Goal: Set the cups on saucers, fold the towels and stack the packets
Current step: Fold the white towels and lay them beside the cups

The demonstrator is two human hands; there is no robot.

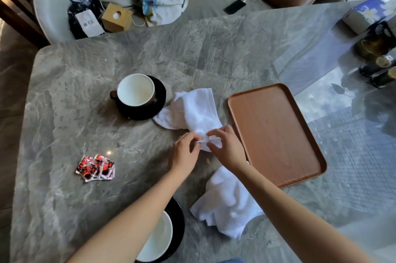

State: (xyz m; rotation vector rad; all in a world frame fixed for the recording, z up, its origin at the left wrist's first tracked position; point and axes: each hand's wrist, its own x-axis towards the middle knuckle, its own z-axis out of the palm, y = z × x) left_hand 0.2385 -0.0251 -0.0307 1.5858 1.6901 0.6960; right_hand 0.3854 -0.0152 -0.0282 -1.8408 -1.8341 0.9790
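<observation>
A crumpled white towel [194,110] lies in the middle of the marble table. My left hand [184,153] and my right hand [227,147] both pinch its near end. A second white towel [227,205] lies bunched under my right forearm. One brown cup [136,90] with a white inside stands on a black saucer [159,93] to the left of the first towel. Another cup [158,239] on a black saucer [179,217] sits at the near edge, partly hidden by my left forearm. Several red and white packets [95,167] lie in a loose heap at the left.
A wooden tray [276,132] lies to the right of the towels. Dark jars [377,42] and a tissue box [362,15] stand at the far right. Beyond the table a sofa holds a wooden box [116,17], bags, a phone [234,6] and a cable.
</observation>
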